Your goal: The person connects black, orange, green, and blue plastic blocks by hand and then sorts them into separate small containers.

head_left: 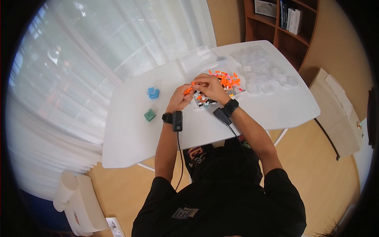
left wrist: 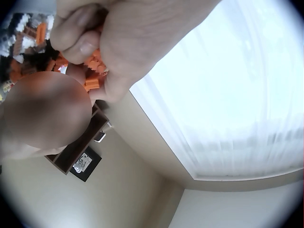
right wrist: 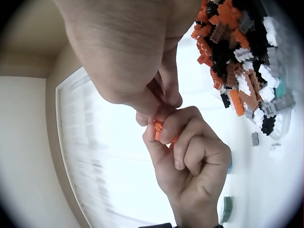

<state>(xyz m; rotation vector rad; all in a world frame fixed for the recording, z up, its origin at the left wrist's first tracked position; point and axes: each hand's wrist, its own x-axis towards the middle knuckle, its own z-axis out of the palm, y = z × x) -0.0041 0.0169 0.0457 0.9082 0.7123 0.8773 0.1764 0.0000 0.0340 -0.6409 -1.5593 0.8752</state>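
Note:
Over the white table [head_left: 130, 130], both hands meet at a small clump of orange toy bricks [right wrist: 158, 129]. My left hand [head_left: 179, 98] grips the clump with curled fingers, which cover much of it. From above, the thumb and fingertips of my right hand [head_left: 213, 87] pinch an orange brick at the clump's top end; that brick is mostly hidden. In the left wrist view, studs show on the orange clump [left wrist: 96, 64] between the left fingers. Just beyond the hands lies a heap of loose bricks [head_left: 228, 82] in orange, black, white, grey and brown, in a clear tray.
Left of the hands sit a blue brick build [head_left: 153, 93] and a green one [head_left: 149, 115]. Clear plastic containers [head_left: 260, 71] crowd the table's back right. A large clear box [head_left: 197, 59] stands at the back edge, near the curtain [head_left: 130, 35].

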